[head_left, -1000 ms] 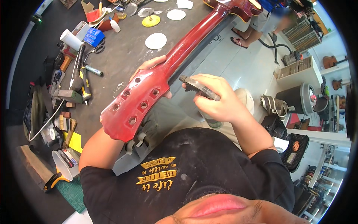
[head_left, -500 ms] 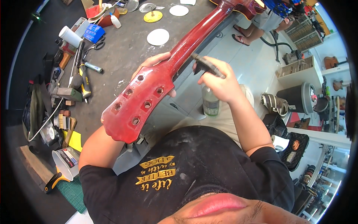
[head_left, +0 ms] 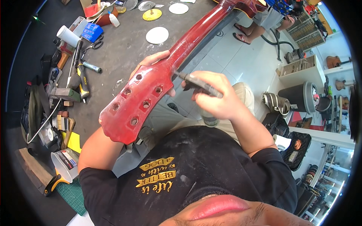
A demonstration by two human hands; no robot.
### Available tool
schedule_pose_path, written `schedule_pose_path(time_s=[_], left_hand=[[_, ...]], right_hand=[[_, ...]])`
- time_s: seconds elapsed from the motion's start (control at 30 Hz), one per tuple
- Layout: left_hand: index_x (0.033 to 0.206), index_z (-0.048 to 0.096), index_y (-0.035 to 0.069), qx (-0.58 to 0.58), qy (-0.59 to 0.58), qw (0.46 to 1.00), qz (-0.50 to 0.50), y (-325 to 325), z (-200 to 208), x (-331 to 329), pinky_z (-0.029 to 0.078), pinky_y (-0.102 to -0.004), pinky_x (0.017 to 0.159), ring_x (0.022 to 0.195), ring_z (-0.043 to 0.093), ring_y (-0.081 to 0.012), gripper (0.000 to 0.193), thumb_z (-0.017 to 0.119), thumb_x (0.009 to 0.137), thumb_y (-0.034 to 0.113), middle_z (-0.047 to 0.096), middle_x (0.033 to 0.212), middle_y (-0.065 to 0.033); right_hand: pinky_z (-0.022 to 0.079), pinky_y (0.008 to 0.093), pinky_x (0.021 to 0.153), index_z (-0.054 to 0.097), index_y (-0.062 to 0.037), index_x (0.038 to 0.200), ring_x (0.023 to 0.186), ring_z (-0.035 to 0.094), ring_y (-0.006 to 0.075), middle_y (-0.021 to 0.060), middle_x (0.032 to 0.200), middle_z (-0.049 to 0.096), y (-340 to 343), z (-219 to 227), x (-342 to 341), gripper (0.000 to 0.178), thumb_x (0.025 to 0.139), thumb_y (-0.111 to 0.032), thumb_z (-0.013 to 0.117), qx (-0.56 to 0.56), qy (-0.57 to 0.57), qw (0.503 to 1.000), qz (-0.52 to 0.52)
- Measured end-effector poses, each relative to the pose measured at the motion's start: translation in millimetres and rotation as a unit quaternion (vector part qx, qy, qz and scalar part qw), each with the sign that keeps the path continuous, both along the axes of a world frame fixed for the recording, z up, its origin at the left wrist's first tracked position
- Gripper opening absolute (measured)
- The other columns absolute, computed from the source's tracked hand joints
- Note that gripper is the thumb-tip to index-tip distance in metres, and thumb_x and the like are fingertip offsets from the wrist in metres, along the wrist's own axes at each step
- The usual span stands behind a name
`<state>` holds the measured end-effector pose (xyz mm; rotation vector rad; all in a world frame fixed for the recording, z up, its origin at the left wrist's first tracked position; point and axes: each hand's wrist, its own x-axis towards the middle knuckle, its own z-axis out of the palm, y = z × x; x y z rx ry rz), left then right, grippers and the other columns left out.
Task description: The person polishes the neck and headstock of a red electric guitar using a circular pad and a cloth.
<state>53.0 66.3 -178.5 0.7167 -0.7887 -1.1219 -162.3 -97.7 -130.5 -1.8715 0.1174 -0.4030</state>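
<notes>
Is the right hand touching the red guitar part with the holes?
Apart. The head view shows floor between the right hand and the red headstock; its fingers grip a spray bottle.

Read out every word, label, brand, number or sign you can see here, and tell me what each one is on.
Black short-sleeved T-shirt: gold lettering, upside down in this view; readable, but wording not repeated here.
Yellow-and-black elongated tool handle: small dark lettering, not repeated here.
Blue plastic box: pale writing, too blurred to read.
Round white plastic tub: printed label, too small to read.
</notes>
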Motion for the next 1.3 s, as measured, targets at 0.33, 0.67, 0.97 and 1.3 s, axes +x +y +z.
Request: schedule_pose_path(time_s=[0.33, 0.67, 0.97, 1.3], left_hand=[[0.155, 0.042, -0.004, 0.001, -0.035, 0.999, 0.027, 0.8, 3.3, -5.4, 0.067, -0.0381, 0.082, 0.093, 0.077, -0.0300, 0.084, 0.085, 0.087, 0.019, 0.057, 0.142, -0.0243], [0.154, 0.044, -0.002, -0.003, -0.195, 0.976, 0.094, 2.9, 6.7, -7.2, 0.066, -0.0369, 0.079, 0.091, 0.077, -0.0300, 0.073, 0.078, 0.092, 0.014, 0.057, 0.142, -0.0252], [0.152, 0.050, 0.005, 0.030, 0.014, 0.999, 0.041, 6.4, 10.7, -10.4, 0.064, -0.0354, 0.083, 0.092, 0.076, -0.0245, 0.060, 0.071, 0.096, 0.003, 0.064, 0.130, -0.0161], [0.152, 0.050, 0.009, 0.023, -0.056, 0.997, 0.055, 15.6, 18.3, -14.5, 0.060, -0.0332, 0.080, 0.092, 0.075, -0.0201, 0.052, 0.064, 0.102, 0.007, 0.069, 0.112, -0.0125]], right_hand=[[0.057, 0.0291, 0.077, 0.071, 0.0031, 0.109, 0.084, 0.068, 0.0125, 0.0067, 0.100, 0.073, -24.7, 5.3, -11.0, 0.036, 0.078, -0.001, 0.053, -0.027, 0.084, 0.996, -0.006], [0.058, 0.0336, 0.077, 0.067, 0.0033, 0.122, 0.090, 0.069, 0.0188, 0.0161, 0.116, 0.072, -71.9, 143.5, 69.4, 0.036, 0.087, 0.003, 0.060, 0.073, -0.257, 0.963, -0.026], [0.054, 0.0407, 0.070, 0.064, 0.0045, 0.113, 0.075, 0.067, 0.0247, 0.0182, 0.085, 0.066, -32.2, 123.9, 323.7, 0.028, 0.093, -0.014, 0.064, -0.055, -0.346, 0.936, -0.045], [0.051, 0.0468, 0.105, 0.062, 0.0049, 0.134, 0.121, 0.067, 0.0427, 0.0273, 0.131, 0.068, -15.0, 153.6, 281.5, 0.058, 0.091, -0.031, 0.078, -0.409, 0.067, 0.906, 0.091]])
